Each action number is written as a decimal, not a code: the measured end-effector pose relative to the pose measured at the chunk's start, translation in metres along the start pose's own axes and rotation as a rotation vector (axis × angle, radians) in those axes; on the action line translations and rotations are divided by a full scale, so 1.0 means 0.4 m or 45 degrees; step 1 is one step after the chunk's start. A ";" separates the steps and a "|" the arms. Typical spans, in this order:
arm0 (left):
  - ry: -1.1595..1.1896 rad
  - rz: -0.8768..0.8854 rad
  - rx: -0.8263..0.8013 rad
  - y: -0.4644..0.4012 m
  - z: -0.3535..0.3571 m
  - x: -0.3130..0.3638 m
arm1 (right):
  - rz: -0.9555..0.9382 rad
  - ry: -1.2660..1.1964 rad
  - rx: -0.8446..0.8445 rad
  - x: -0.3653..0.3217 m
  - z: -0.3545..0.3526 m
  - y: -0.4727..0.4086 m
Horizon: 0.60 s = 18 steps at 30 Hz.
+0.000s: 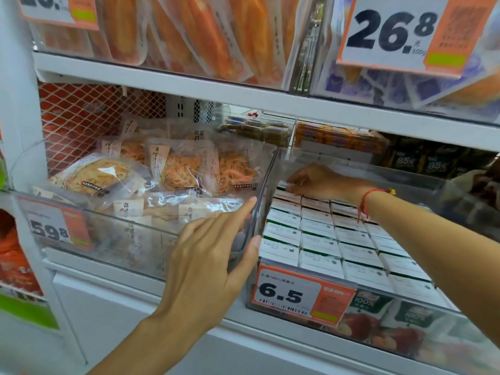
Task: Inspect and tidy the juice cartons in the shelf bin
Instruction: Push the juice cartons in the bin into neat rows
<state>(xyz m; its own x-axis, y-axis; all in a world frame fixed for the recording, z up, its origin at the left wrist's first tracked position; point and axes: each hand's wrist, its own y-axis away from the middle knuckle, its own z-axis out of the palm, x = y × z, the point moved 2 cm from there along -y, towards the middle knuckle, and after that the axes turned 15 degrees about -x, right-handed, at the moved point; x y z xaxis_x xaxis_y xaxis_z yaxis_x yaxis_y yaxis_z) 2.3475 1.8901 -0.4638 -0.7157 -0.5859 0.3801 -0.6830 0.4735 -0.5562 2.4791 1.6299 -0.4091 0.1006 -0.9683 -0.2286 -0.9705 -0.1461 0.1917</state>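
Squaring up the back row of juice cartons in the clear bin.

My right hand (pixel 311 180) reaches to the bin's (pixel 378 318) far left corner, fingers curled onto the top of a rear carton, though I cannot tell if they truly pinch it. My left hand (pixel 208 255) steadies the bin's front left corner, thumb and fingers spread along the side wall. The juice cartons (pixel 335 239) stand packed in rows across the bin. Next, I judge, I should nudge that carton flush, then check the rows toward the front edge.
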 end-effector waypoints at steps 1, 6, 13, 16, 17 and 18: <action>-0.004 0.002 0.006 0.000 0.001 -0.001 | -0.009 0.030 0.024 -0.005 0.004 0.004; -0.029 0.004 -0.013 0.003 -0.005 -0.003 | -0.075 0.169 0.345 -0.049 -0.002 0.078; -0.067 -0.096 -0.123 0.012 -0.056 0.019 | -0.218 0.479 0.650 -0.136 -0.012 0.311; -0.094 -0.114 -0.070 0.015 -0.105 0.065 | -0.266 0.412 0.734 -0.176 -0.014 0.440; -0.069 -0.113 -0.048 0.017 -0.120 0.087 | -0.284 0.348 0.762 -0.190 -0.012 0.481; -0.015 -0.112 -0.037 0.020 -0.134 0.113 | -0.301 0.264 0.787 -0.205 -0.008 0.521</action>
<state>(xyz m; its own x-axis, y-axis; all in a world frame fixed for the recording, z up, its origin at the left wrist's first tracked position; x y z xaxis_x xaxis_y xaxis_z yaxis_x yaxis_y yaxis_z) 2.3020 1.9028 -0.4115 -0.6513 -0.6336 0.4175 -0.7470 0.4387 -0.4996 2.2691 1.6783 -0.3475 0.3046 -0.9525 0.0013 -0.8581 -0.2750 -0.4336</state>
